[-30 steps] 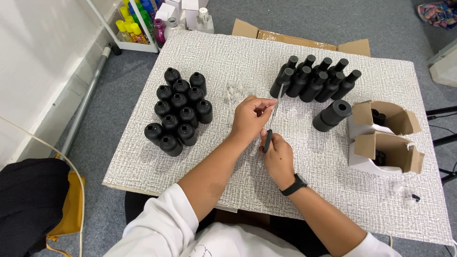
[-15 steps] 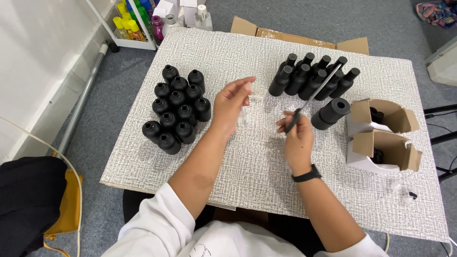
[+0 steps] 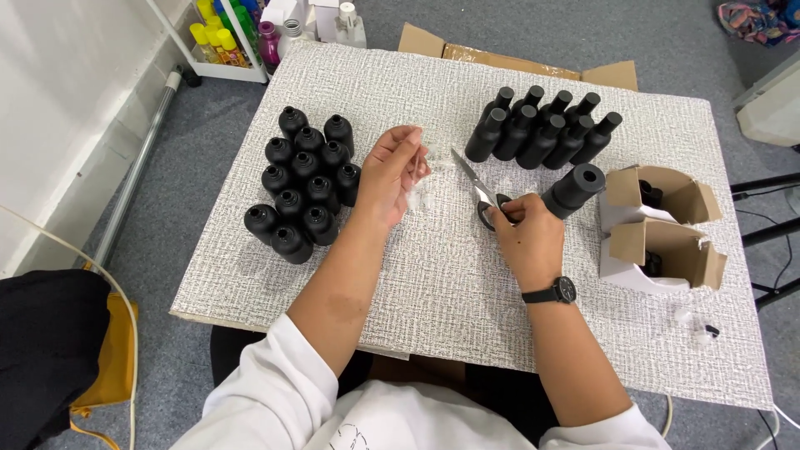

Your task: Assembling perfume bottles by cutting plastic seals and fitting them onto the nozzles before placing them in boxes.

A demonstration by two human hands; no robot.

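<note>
Two hands at work | your right hand (image 3: pixel 527 237) grips the scissors (image 3: pixel 478 193) by the handles, blades pointing up-left toward your left | your left hand (image 3: pixel 392 173) pinches a small clear plastic piece (image 3: pixel 414 137) in its fingertips | uncapped black bottles (image 3: pixel 302 183) cluster just left of that hand | capped black bottles (image 3: pixel 542 129) stand beyond the scissors.

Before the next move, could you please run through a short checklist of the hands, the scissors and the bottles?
1. Right hand grips scissors: ok.
2. Blades point away from left hand: ok.
3. Left hand holds a clear plastic piece: cannot tell what it is.
4. Uncapped black bottles upright, clear of both hands: ok.
5. Capped bottles upright: ok.
6. Lying bottle beside right hand could roll: not ok.
</note>
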